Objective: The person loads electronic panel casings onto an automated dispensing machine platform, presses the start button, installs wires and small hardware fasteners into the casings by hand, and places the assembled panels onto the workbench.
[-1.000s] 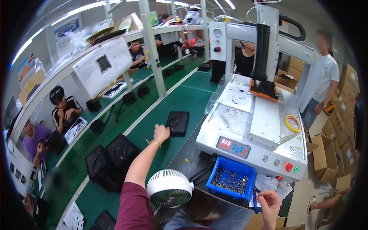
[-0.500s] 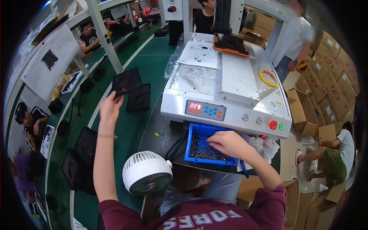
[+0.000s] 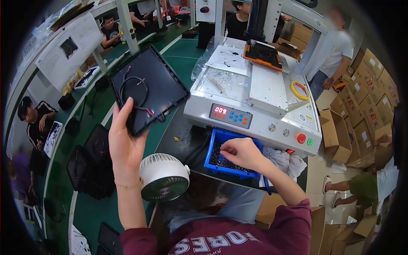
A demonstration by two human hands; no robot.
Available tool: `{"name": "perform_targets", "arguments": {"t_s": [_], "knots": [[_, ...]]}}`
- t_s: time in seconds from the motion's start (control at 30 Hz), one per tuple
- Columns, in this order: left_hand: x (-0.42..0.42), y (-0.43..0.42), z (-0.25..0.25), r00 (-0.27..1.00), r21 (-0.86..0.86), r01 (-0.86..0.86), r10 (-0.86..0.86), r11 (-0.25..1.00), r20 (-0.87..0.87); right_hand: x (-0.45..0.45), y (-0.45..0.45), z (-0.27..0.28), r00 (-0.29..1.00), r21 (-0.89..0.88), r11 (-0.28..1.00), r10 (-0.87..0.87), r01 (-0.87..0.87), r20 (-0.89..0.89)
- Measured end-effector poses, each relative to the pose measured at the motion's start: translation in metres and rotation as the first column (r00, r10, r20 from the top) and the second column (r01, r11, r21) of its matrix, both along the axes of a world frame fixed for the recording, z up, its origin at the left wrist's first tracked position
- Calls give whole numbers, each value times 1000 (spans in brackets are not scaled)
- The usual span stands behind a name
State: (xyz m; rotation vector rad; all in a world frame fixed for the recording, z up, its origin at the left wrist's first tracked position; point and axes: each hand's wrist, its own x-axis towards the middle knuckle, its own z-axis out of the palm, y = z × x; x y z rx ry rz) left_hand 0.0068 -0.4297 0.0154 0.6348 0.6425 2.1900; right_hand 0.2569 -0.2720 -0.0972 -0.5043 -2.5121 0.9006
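My left hand (image 3: 126, 144) grips a black plastic housing (image 3: 161, 80) by its lower edge, thumb on the inner face. The housing is tilted up, and a coiled black cable (image 3: 147, 90) with red wire ends lies in it. My right hand (image 3: 244, 154) is over a blue bin (image 3: 209, 163), its thumb and fingertips pinched together. Whatever the pinch holds, if anything, is too small to see. Many small dark metal parts (image 3: 217, 149) lie in the bin.
A white press machine (image 3: 199, 100) stands ahead, with an orange-edged fixture (image 3: 272, 64) under its head. Yellow tape (image 3: 300, 90) lies on it. A white fan (image 3: 163, 178) stands near my left forearm. Black housings (image 3: 95, 146) are stacked on the green conveyor (image 3: 127, 208). Other people sit and stand around.
My left hand has lifted a black housing off the conveyor and brought it up closer. My right hand stays over the bin, shifted slightly left and raised, fingers pinched. The view has shifted slightly.
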Motion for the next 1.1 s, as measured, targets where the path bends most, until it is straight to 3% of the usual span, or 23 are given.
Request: {"name": "perform_targets", "arguments": {"t_s": [0.1,0.17,0.27,0.37,0.5,0.77,0.87,1.1], "knots": [[41,-26,6,994,23,55,-53,998,-91,29,-16,32,962,-258,964,-4,-69,-272],[75,-34,9,994,-124,-78,68,989,-89,48,-29,50,910,-336,926,19,-172,-415],[123,-32,-2,981,-155,-188,178,970,-77,72,-43,68,821,-396,856,55,-331,-568],[143,-27,-30,993,-166,-103,92,981,-71,84,-58,81,819,-350,881,70,-319,-570],[155,-23,-54,993,-203,34,-57,979,-108,88,-73,89,903,-45,981,154,-187,-400],[165,-25,-66,984,-237,94,-127,967,-127,80,-82,79,958,135,983,151,-121,-242],[165,-26,-72,977,-252,64,-112,966,-180,78,-82,75,974,114,988,123,-102,-191],[161,-29,-81,985,-281,121,-150,952,-85,72,-77,79,978,129,975,191,-180,-81]]}}
